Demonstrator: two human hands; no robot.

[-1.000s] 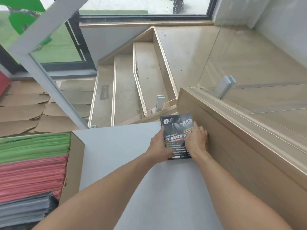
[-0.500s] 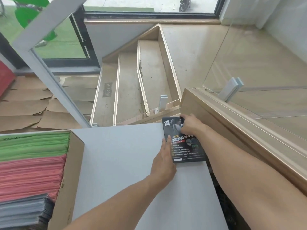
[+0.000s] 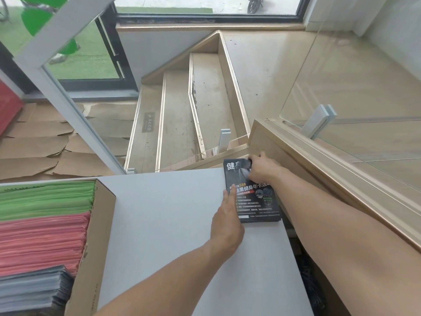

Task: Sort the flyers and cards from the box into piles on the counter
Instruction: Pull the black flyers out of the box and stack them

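black flyer stack (image 3: 256, 201) lying at far right edge of grey counter (image 3: 170, 224). left hand (image 3: 227, 218) flat, straight fingers against its left edge; right hand (image 3: 262, 168) curled on its far end. cardboard box (image 3: 95, 236) of green, red, grey sheets well apart at left.

A stack of black glossy flyers (image 3: 255, 201) with white and yellow printed characters lies flat at the far right corner of the pale grey tabletop (image 3: 173, 224), its long side running along the tabletop's right edge. An open brown cardboard box (image 3: 95, 242) stands at the left edge of the tabletop. Inside it, sheets stand packed on edge in three bands: green flyers (image 3: 45, 199) farthest away, red flyers (image 3: 43, 242) in the middle, and grey cards (image 3: 32, 290) nearest.
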